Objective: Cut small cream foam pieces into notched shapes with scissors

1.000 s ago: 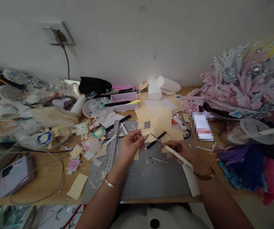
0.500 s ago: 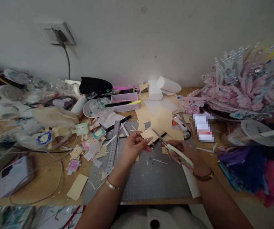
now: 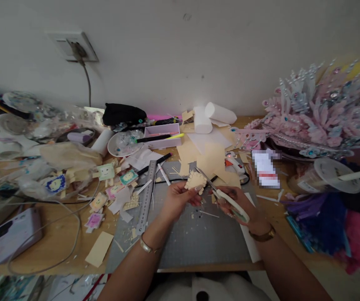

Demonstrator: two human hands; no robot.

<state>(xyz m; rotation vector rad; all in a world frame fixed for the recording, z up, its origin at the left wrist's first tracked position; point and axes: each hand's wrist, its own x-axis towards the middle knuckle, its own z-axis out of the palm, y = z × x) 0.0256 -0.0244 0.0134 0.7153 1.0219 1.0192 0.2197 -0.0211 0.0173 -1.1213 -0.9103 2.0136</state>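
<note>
My left hand (image 3: 180,200) pinches a small cream piece with a scalloped edge (image 3: 195,180) over the grey cutting mat (image 3: 195,246). Scissors with pale handles (image 3: 233,203) are in my right hand (image 3: 238,200), its fingers wrapped round the handles. The scissor blades are parted and point up and left, close to the right edge of the cream piece. A metal ruler (image 3: 146,200) lies on the mat left of my left hand. Behind the hands lie cream sheets (image 3: 211,161).
Small painted pieces (image 3: 105,172), a plastic bag (image 3: 70,154) and a purple-white device (image 3: 18,235) lie left. At the right are a pink jewelled headdress (image 3: 311,113), a lidded cup (image 3: 327,175) and coloured tassels (image 3: 327,225). A pale purple tray (image 3: 164,142) stands at the back.
The cream piece has turned and sits more upright in my left hand. The scissor blades have opened wider beside it. The whole view has shifted slightly.
</note>
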